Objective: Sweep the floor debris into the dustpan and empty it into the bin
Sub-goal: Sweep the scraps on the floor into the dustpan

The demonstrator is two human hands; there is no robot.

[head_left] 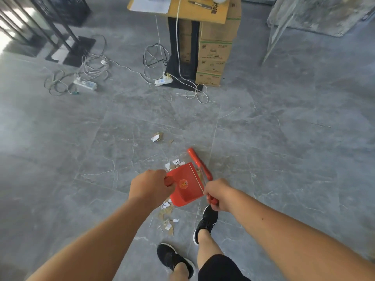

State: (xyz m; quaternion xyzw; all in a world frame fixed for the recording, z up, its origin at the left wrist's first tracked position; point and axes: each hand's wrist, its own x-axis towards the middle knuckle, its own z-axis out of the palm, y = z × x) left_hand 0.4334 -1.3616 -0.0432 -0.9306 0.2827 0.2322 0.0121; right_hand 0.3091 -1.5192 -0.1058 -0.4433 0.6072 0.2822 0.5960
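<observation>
My left hand (pixel 150 187) grips the red plastic dustpan (pixel 185 184), right hand (pixel 218 194) the red brush (pixel 199 163). Keep the pan lip flat on the grey tile floor (pixel 284 138). Short strokes at the torn paper scraps (pixel 167 217).

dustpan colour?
Red, with a small round orange-yellow sticker on it; the dustpan shows clearly in the head view.

No legible text anywhere.

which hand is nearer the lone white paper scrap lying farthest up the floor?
Left. The left hand grips the red plastic dustpan below and slightly left of that white paper scrap; the right hand, holding the red brush, sits farther, down to the right.
</observation>
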